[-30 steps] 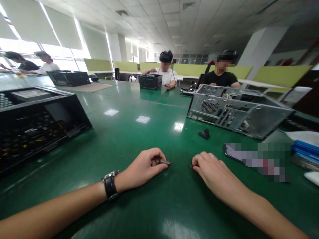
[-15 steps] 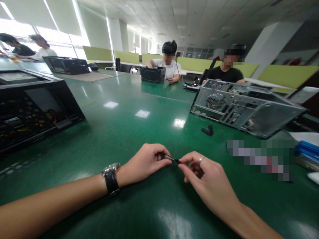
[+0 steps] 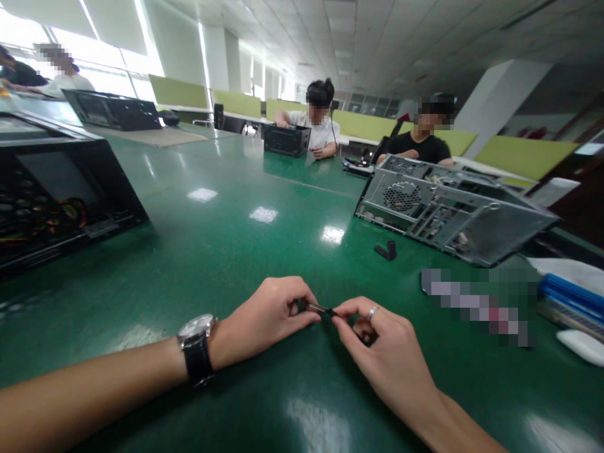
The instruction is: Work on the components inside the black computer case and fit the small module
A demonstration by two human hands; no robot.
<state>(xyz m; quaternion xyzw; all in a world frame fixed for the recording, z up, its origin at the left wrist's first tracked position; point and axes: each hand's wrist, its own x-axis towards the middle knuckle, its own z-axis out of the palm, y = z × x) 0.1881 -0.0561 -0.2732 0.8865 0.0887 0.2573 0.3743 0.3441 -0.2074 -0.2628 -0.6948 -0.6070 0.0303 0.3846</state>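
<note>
Low over the green tabletop [image 3: 212, 251], my left hand [image 3: 271, 311] and my right hand [image 3: 391, 346] meet at a small slim rod [image 3: 319, 307] with a metal shaft and a black end. The fingers of my left hand are curled and pinch one end of it. At the black end, the thumb and forefinger of my right hand are pressed together. The covered ends of the rod do not show, so its exact kind is unclear. Beyond my right hand lie small black pieces [image 3: 387, 251] on the table.
An open metal computer case [image 3: 453, 211] lies at right, and a black one [image 3: 89, 195] stands at left. Near the right edge are a pixelated flat item [image 3: 476, 306], a blue object [image 3: 573, 299] and a white rounded object [image 3: 581, 347]. Several people sit around the table.
The view has shifted slightly, so the table items appear a little further left. Both hands keep their hold on the slim rod, with little visible movement between them.
</note>
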